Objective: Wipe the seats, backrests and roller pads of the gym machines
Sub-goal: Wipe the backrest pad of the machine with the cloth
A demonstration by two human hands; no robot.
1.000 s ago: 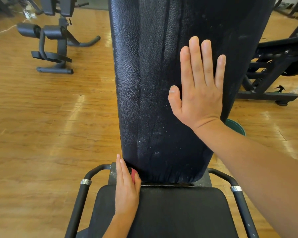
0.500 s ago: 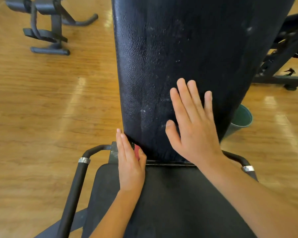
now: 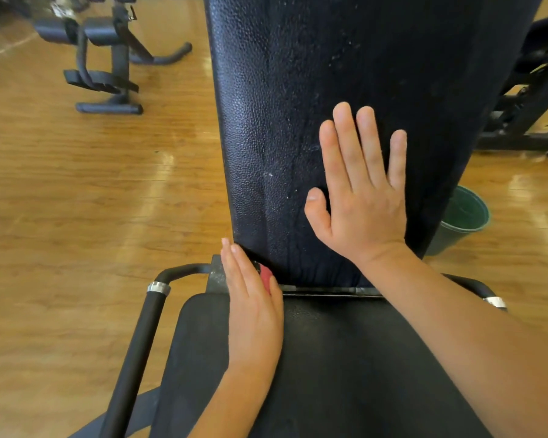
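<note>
Subject: the backrest (image 3: 298, 90), a black textured pad standing steeply in the middle of the view, directly above the seat (image 3: 345, 358). Pale specks show on its lower half.

The right hand (image 3: 361, 197) lies flat on the lower backrest, its fingers (image 3: 348, 147) straight, slightly spread and holding nothing. No cloth is visible under it.

The left hand (image 3: 253, 305) rests at the backrest's lower left corner, where pad meets seat. Its fingers (image 3: 234, 267) are straight and close together. A small red item (image 3: 265, 275) shows beside the thumb. What it is, and whether it is gripped, cannot be determined.

Risks noted:
1. If the backrest gives under the right palm's pressure, the left fingers at the joint could be pinched.
2. A bare palm would likely smear rather than lift the specks, leaving the pad unclean.
3. A green bucket (image 3: 465, 213) stands on the wooden floor (image 3: 76, 216) near the backrest's right edge. A wide sweep or step could tip it over.
4. The roller pads (image 3: 102, 36) of the machine at upper left could be overlooked.
</note>
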